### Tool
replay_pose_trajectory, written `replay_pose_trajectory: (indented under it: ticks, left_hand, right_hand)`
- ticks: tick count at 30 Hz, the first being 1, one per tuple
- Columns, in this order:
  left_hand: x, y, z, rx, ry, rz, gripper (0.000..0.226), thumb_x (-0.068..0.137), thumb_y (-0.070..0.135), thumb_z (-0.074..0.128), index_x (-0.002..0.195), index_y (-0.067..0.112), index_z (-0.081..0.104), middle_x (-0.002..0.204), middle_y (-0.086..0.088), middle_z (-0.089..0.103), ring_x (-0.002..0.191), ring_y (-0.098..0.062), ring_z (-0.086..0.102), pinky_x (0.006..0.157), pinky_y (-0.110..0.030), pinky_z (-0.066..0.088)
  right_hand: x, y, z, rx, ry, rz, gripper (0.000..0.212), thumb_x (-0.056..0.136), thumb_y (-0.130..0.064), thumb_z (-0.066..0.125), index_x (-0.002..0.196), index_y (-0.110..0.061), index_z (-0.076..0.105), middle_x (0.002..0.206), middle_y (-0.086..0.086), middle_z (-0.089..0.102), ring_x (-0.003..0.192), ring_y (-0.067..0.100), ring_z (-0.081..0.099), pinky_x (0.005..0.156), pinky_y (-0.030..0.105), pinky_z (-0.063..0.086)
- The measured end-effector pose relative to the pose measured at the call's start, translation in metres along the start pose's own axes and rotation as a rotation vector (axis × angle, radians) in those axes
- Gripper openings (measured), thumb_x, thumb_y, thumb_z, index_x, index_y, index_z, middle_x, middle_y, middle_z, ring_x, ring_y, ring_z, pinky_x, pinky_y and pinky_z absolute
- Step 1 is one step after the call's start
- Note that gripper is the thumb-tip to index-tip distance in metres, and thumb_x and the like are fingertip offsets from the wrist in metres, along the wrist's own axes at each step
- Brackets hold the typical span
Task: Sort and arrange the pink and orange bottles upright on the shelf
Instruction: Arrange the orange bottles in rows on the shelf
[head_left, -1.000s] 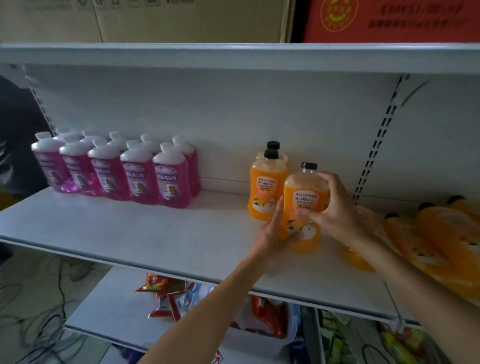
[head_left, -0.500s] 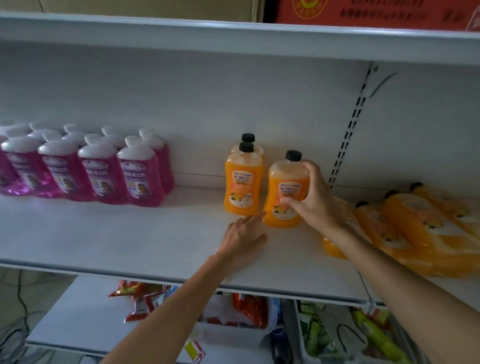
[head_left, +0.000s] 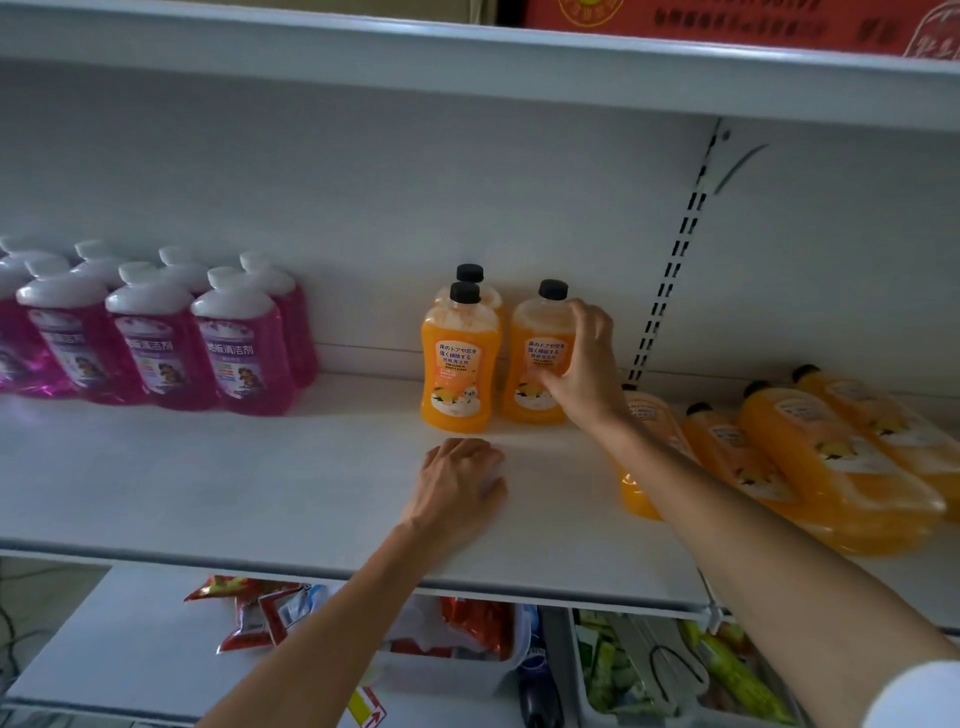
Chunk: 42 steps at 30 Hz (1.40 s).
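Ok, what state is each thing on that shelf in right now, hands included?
Pink bottles: upright, grouped left.
Two orange bottles: upright, one behind the other.
Third orange bottle: upright, right hand grips it.
Orange bottles at right: lying down.
Left hand: rests on shelf, empty.

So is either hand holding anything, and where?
The right hand grips the right upright orange bottle round its body, at the label. The left hand holds nothing, resting on the shelf.
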<state>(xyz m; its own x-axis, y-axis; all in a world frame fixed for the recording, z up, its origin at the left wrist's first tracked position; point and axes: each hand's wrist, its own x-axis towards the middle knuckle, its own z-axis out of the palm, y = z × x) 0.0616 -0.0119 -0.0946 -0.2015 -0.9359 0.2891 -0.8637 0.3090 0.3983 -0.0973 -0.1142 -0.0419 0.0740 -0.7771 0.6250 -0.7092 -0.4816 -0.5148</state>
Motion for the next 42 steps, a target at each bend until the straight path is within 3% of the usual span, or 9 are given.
replay_pose_trajectory:
  ticks: [10, 20, 23, 27, 32, 35, 38, 40, 42]
  left_hand:
    - [-0.001, 0.002, -0.001, 0.032, -0.018, -0.016, 0.037, 0.09, 0.03, 0.048, 0.125, 0.022, 0.054, 0.133, 0.005, 0.051, 0.123, -0.014, 0.04, 0.103, -0.026, 0.024]
    - [0.003, 0.027, -0.003, -0.021, -0.049, -0.133, 0.045, 0.09, 0.03, 0.049, 0.135, 0.024, 0.042, 0.139, 0.002, 0.045, 0.123, -0.02, 0.039, 0.1, -0.03, 0.026]
    - [0.007, 0.042, 0.005, -0.104, -0.072, -0.1, 0.044, 0.09, 0.031, 0.052, 0.132, 0.023, 0.046, 0.138, 0.002, 0.047, 0.123, -0.019, 0.04, 0.099, -0.028, 0.029]
    - [0.021, 0.068, 0.019, -0.167, -0.112, -0.126, 0.046, 0.09, 0.042, 0.051, 0.132, 0.022, 0.047, 0.137, 0.001, 0.047, 0.125, -0.019, 0.04, 0.101, -0.028, 0.029]
    - [0.028, 0.099, 0.037, -0.28, -0.23, -0.207, 0.094, 0.065, 0.078, 0.016, 0.14, 0.023, 0.033, 0.143, 0.001, 0.038, 0.135, -0.014, 0.022, 0.113, -0.035, 0.005]
    - [0.026, 0.108, 0.051, -0.157, -0.168, -0.168, 0.098, 0.06, 0.084, 0.01, 0.135, 0.029, 0.042, 0.142, 0.005, 0.036, 0.134, -0.013, 0.016, 0.114, -0.047, -0.005]
    - [0.024, 0.108, 0.057, -0.099, -0.149, -0.129, 0.086, 0.069, 0.079, 0.014, 0.134, 0.031, 0.044, 0.143, 0.007, 0.035, 0.132, -0.013, 0.017, 0.113, -0.047, -0.003]
    - [0.024, 0.105, 0.058, -0.115, -0.138, -0.122, 0.094, 0.065, 0.085, 0.007, 0.132, 0.032, 0.047, 0.141, 0.007, 0.04, 0.13, -0.013, 0.022, 0.112, -0.045, 0.0]
    - [0.026, 0.103, 0.058, -0.173, -0.109, -0.083, 0.103, 0.06, 0.091, -0.001, 0.123, 0.03, 0.053, 0.12, 0.004, 0.057, 0.119, -0.016, 0.039, 0.107, -0.043, 0.013]
  right_hand:
    - [0.021, 0.005, 0.004, -0.023, -0.058, 0.018, 0.083, 0.072, -0.021, 0.08, 0.137, -0.008, 0.03, 0.134, 0.016, 0.035, 0.12, 0.026, 0.043, 0.095, 0.037, 0.047]
    - [0.029, 0.006, -0.014, -0.085, -0.243, 0.051, 0.079, 0.083, -0.026, 0.069, 0.144, -0.018, 0.02, 0.139, 0.014, 0.035, 0.125, 0.027, 0.04, 0.097, 0.034, 0.042]
    - [0.023, 0.018, -0.037, -0.018, -0.291, 0.124, 0.077, 0.09, -0.034, 0.06, 0.148, -0.014, 0.013, 0.149, 0.014, 0.029, 0.134, 0.026, 0.034, 0.106, 0.031, 0.029]
    - [0.011, 0.047, -0.077, -0.139, -0.362, 0.314, 0.066, 0.094, -0.038, 0.051, 0.145, -0.008, 0.021, 0.139, 0.02, 0.043, 0.124, 0.033, 0.046, 0.097, 0.039, 0.041]
    - [-0.025, 0.068, -0.087, -0.392, -0.598, 0.334, 0.055, 0.099, -0.047, 0.031, 0.142, -0.013, 0.031, 0.136, 0.014, 0.049, 0.12, 0.03, 0.05, 0.092, 0.037, 0.041]
    - [-0.035, 0.073, -0.081, -0.468, -0.545, 0.275, 0.055, 0.099, -0.049, 0.02, 0.142, -0.018, 0.033, 0.123, 0.01, 0.059, 0.108, 0.028, 0.057, 0.09, 0.036, 0.041]
    - [-0.036, 0.073, -0.081, -0.442, -0.435, 0.21, 0.051, 0.099, -0.047, 0.028, 0.137, -0.016, 0.043, 0.116, 0.009, 0.063, 0.103, 0.025, 0.06, 0.085, 0.031, 0.042]
    - [-0.038, 0.069, -0.081, -0.316, -0.374, 0.169, 0.049, 0.099, -0.043, 0.035, 0.137, -0.013, 0.044, 0.123, 0.01, 0.06, 0.109, 0.024, 0.058, 0.089, 0.029, 0.042]
    - [-0.04, 0.066, -0.083, -0.186, -0.327, 0.142, 0.051, 0.098, -0.042, 0.038, 0.139, -0.012, 0.041, 0.132, 0.01, 0.054, 0.119, 0.023, 0.051, 0.095, 0.029, 0.038]
